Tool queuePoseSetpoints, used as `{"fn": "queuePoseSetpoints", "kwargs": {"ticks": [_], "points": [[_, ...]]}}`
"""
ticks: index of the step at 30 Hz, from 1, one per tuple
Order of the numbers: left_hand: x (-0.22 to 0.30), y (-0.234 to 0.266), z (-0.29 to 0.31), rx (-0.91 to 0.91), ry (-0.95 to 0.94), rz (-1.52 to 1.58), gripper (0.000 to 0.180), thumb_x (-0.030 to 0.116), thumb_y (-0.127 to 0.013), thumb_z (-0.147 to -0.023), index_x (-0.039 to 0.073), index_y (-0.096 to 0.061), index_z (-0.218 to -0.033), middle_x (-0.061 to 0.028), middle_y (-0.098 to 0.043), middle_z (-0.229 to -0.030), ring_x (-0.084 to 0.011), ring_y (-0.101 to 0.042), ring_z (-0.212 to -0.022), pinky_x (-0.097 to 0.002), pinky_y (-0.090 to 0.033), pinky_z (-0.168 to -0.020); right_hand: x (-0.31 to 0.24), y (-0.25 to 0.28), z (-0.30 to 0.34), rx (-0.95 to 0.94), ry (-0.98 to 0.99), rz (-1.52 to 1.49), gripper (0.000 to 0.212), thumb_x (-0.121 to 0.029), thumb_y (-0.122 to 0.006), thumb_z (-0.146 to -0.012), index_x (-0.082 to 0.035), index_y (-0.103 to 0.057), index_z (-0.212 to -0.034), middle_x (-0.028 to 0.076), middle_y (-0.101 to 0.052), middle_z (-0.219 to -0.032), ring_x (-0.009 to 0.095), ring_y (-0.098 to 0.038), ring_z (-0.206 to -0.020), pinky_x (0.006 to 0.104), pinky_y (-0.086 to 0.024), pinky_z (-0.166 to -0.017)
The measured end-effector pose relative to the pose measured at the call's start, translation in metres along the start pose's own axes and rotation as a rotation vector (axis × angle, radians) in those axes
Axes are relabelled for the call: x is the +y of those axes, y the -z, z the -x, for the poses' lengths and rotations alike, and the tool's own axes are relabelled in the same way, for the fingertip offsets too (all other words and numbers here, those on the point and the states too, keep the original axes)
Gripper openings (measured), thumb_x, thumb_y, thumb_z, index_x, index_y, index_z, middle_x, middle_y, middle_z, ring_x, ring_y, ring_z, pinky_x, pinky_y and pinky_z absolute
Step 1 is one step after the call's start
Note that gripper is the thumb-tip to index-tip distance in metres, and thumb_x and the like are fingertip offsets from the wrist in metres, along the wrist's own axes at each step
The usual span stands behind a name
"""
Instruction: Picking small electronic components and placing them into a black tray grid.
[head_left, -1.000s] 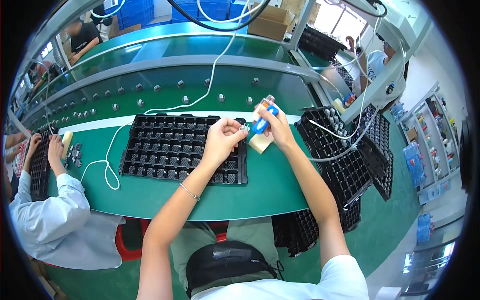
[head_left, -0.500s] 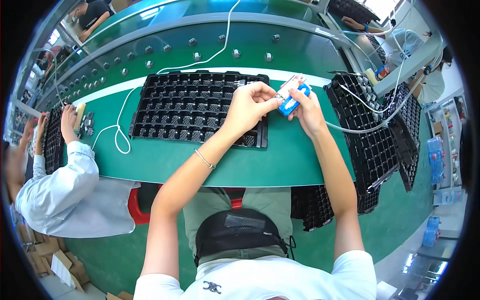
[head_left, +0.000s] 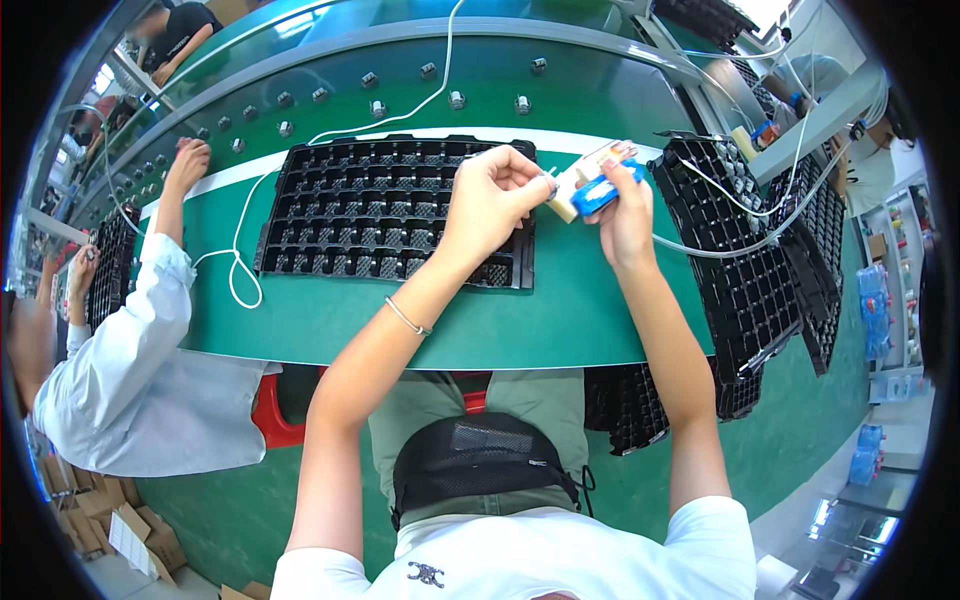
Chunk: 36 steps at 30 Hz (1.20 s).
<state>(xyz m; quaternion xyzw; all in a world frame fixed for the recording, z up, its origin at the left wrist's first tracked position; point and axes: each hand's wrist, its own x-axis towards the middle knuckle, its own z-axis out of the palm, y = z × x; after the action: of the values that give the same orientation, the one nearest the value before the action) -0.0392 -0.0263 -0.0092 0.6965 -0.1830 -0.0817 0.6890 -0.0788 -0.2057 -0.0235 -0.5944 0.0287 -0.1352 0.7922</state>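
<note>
My right hand is wrapped round a small blue handheld device with a pale, yellowish block at its left end. Its exact kind I cannot make out. Close to that end, my left hand pinches a small silvery part between thumb and fingertips; most of it is hidden. Both hands are above the right end of a black compartment tray, which lies on the green tabletop. My left forearm passes over the tray's near right corner.
Small metal parts stand along the green belt behind the tray. A white cable loops left of it. More black trays are stacked at the right, crossed by a hose. At left, a co-worker's hand reaches toward the belt.
My right hand has turned the blue device and shifted it slightly up and right. Parts on the belt have moved left. The co-worker's hand has lifted from a tray toward the belt.
</note>
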Motion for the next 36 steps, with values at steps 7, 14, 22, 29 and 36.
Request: {"fn": "queuePoseSetpoints", "kwargs": {"ticks": [7, 14, 22, 29, 36], "points": [[-0.002, 0.002, -0.002, -0.084, -0.007, 0.056, 0.015, 0.013, -0.074, -0.082, 0.0, -0.066, -0.085, -0.0019, -0.065, -0.07, -0.0034, -0.055, -0.055, -0.019, -0.045, -0.047, 0.0, -0.007, 0.002, -0.049, -0.057, 0.029, 0.034, -0.033, -0.059, -0.093, 0.0, -0.059, -0.104, 0.005, -0.065, -0.081, 0.009, -0.06, -0.06, 0.0217, -0.045, -0.047], [-0.004, 0.002, -0.002, -0.067, -0.031, 0.085, 0.016, 0.013, -0.075, -0.082, 0.001, -0.065, -0.085, -0.0019, -0.066, -0.072, -0.0043, -0.056, -0.056, -0.0195, -0.046, -0.048, -0.004, 0.001, 0.0, -0.15, -0.201, 0.017, 0.037, -0.034, -0.059, -0.094, -0.001, -0.058, -0.11, 0.004, -0.064, -0.08, 0.009, -0.059, -0.058, 0.0222, -0.047, -0.047], [-0.006, -0.003, 0.0, -0.044, -0.056, -0.001, 0.017, 0.014, -0.075, -0.083, 0.002, -0.064, -0.087, -0.0019, -0.065, -0.074, -0.0047, -0.057, -0.058, -0.0193, -0.047, -0.05, -0.009, 0.012, -0.005, -0.238, -0.382, -0.046, 0.039, -0.035, -0.057, -0.095, -0.001, -0.056, -0.115, 0.004, -0.064, -0.08, 0.009, -0.059, -0.053, 0.0201, -0.049, -0.044], [-0.008, -0.004, -0.002, -0.113, 0.018, 0.092, 0.019, 0.013, -0.075, -0.083, 0.001, -0.063, -0.09, -0.0029, -0.066, -0.074, -0.0051, -0.057, -0.058, -0.02, -0.047, -0.049, -0.013, 0.012, -0.004, -0.303, -0.403, -0.078, 0.037, -0.033, -0.057, -0.096, -0.001, -0.056, -0.115, 0.005, -0.066, -0.081, 0.011, -0.063, -0.056, 0.0202, -0.051, -0.046], [-0.005, 0.034, -0.029, 0.211, -0.262, -0.655, 0.03, 0.03, -0.075, -0.078, 0.002, -0.066, -0.078, -0.0079, -0.065, -0.068, -0.0184, -0.062, -0.062, -0.032, -0.048, -0.058, -0.021, 0.023, -0.015, -0.062, -0.029, 0.297, 0.035, -0.026, -0.065, -0.091, 0.002, -0.058, -0.11, 0.009, -0.067, -0.084, 0.013, -0.065, -0.06, 0.0214, -0.052, -0.048]]}}
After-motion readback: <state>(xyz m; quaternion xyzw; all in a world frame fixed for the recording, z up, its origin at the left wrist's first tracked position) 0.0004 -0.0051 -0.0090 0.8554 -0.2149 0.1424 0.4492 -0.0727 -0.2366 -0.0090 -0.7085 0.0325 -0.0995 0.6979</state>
